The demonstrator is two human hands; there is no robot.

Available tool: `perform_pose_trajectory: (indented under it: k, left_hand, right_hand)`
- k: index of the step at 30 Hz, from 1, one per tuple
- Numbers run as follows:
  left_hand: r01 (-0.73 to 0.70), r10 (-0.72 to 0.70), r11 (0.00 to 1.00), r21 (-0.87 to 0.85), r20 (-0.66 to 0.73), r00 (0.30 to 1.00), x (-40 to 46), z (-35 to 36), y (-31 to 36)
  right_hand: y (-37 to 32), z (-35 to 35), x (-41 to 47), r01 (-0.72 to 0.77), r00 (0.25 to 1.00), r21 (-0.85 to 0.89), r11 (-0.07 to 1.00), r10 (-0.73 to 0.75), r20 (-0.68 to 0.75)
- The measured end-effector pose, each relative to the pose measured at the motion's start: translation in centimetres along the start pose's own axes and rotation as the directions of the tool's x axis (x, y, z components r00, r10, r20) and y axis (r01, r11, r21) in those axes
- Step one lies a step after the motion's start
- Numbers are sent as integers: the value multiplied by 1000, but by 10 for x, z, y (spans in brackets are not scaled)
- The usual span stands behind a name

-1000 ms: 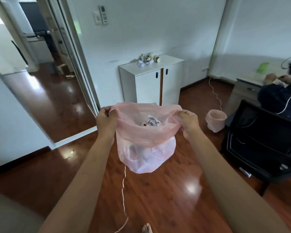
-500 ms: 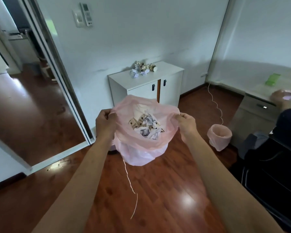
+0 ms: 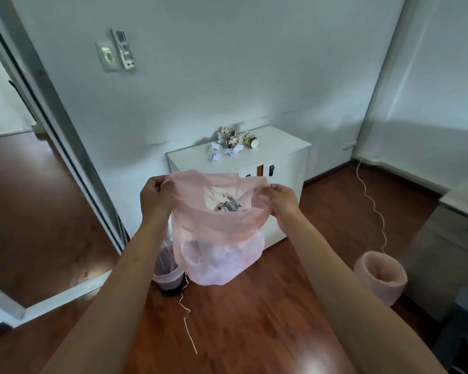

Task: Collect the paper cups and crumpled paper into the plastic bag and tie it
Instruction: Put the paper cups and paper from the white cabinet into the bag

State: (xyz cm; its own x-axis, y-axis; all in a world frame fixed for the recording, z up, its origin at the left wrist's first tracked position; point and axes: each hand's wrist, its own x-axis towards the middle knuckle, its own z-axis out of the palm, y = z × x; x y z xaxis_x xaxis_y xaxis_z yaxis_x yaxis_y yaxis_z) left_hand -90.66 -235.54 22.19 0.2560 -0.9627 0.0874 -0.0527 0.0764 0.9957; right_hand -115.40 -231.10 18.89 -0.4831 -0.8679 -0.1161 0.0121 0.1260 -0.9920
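1. Head view: the left hand pinches the left side of the rim of the bag, fingers curled round the thin pink plastic, so the grip is closed on the bag.
2. The right hand pinches the right side of the rim in the same way, fingers curled on the plastic.
3. Between the two hands the mouth of the bag is held wide open, and the bag hangs free in the air above the floor, in front of the cabinet.
4. Inside the bag lie patterned cups and crumpled paper, seen through the open mouth; more shapes show dimly through the bottom of the bag.
5. On the white worktop of the cabinet, near its back edge, lie several cups, at least one on its side with its mouth toward the right.
6. Just in front of them sit a few balls of paper, close together.
7. A bin with a pink liner stands on the floor just left of the hanging bag, partly hidden by the left forearm.
8. A second bin, also lined in pink, stands on the floor well to the right, near a grey desk.
9. A thin cord trails across the floor below the bag.
10. Another cord runs down from the wall corner toward the second bin.
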Motion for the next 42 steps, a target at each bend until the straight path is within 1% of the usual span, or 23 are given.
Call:
perform_pose_trajectory:
  k: [2, 5, 12, 16, 20, 22, 24, 26, 28, 33, 35, 37, 40, 42]
  left_hand:
    - [-17, 16, 999, -34, -24, 1000, 31, 22, 3]
    - [-22, 19, 998, -53, -63, 998, 72, 49, -2]
    - [-75, 65, 995, -66, -134, 989, 181, 96, -15]
    - [-88, 71, 991, -102, -158, 985, 255, 120, -31]
    - [-51, 25, 991, -122, -203, 979, 334, 133, -36]
    - [-51, 22, 990, -129, -218, 976, 374, 138, -35]
    - [-74, 42, 988, -137, -228, 973, 412, 142, -34]
    - [-81, 47, 989, -126, -248, 968, 442, 145, -38]
    - [-67, 35, 991, -117, -259, 965, 466, 147, -49]
    - [17, -38, 997, -74, -294, 955, 504, 161, -91]
    - [31, -49, 998, -58, -338, 940, 510, 169, -106]
    - [27, -45, 998, -53, -392, 919, 514, 176, -116]
    - [30, -47, 999, -45, -454, 890, 519, 183, -124]
    - [44, -69, 997, -61, -494, 866, 522, 187, -127]
  right_hand:
    - [-13, 4, 42, 35, 999, -36, 999, -34, 38]
    - [-23, 12, 99, 38, 998, -66, 997, -35, 50]
    - [-33, 54, 231, 65, 992, -9, 998, -64, 105]
    - [-32, 97, 307, 38, 989, -23, 999, -34, 144]
    - [-45, 150, 378, 20, 982, -18, 1000, -16, 189]
    - [-59, 177, 412, 32, 980, -37, 999, -24, 198]
    - [-70, 204, 447, 59, 977, -17, 998, -54, 204]
    - [-73, 224, 479, 50, 979, 0, 999, -49, 198]
    - [-68, 239, 507, 43, 978, -3, 999, -42, 202]
    - [-46, 258, 550, -10, 972, -105, 994, 35, 232]
    - [-33, 259, 564, -25, 964, -125, 992, 57, 259]
    - [-22, 258, 578, -34, 947, -116, 993, 69, 314]
    - [-10, 250, 601, -125, 907, -25, 992, 125, 403]
    - [-4, 246, 616, -160, 894, -18, 987, 153, 421]
